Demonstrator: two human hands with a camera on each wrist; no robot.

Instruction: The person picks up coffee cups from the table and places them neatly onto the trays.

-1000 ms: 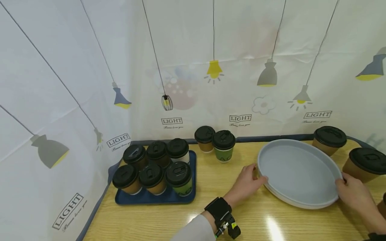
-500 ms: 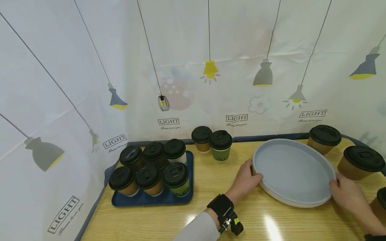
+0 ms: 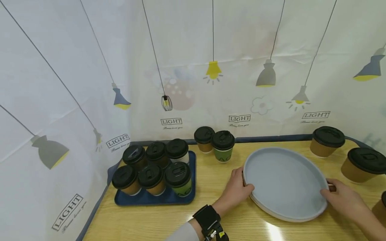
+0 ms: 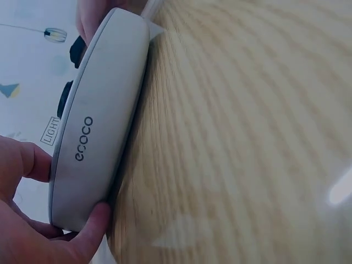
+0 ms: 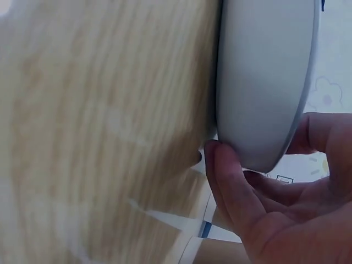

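A smooth, pale cloth (image 3: 193, 33) printed with lamps on thin cords hangs behind everything, faintly creased, its dark blue hem meeting a glossy, yellowish wood-grain surface (image 3: 141, 221). At the left of that surface lies a rounded-corner blue tray (image 3: 150, 202) of matte finish, carrying six paper cups (image 3: 151, 180) in two rows, mostly brown, one white and one green, all capped with domed black lids. Just right of it, near the hem, a brown cup (image 3: 204, 144) and a green cup (image 3: 224, 154) stand close beside each other under similar ribbed-edge lids. Next comes the person's left grip (image 3: 236, 187), above a black wristband (image 3: 207, 219) and a light grey sleeve (image 3: 184, 234); it is closed on a round tray (image 3: 284, 182), thumb over the rim and a fingertip at the bottom edge. This tray, right of centre, is a shallow disc with a flat blue-grey face, a thin raised lip and a smooth off-white wall that curves gently inward, lettered "ecoco" in dark grey; whether its base touches the surface cannot be told. The right grip (image 3: 345, 197) pinches its opposite side likewise. Farthest right, broad brown cups (image 3: 359, 171) with black lids stand apart, the nearest cut off by the frame
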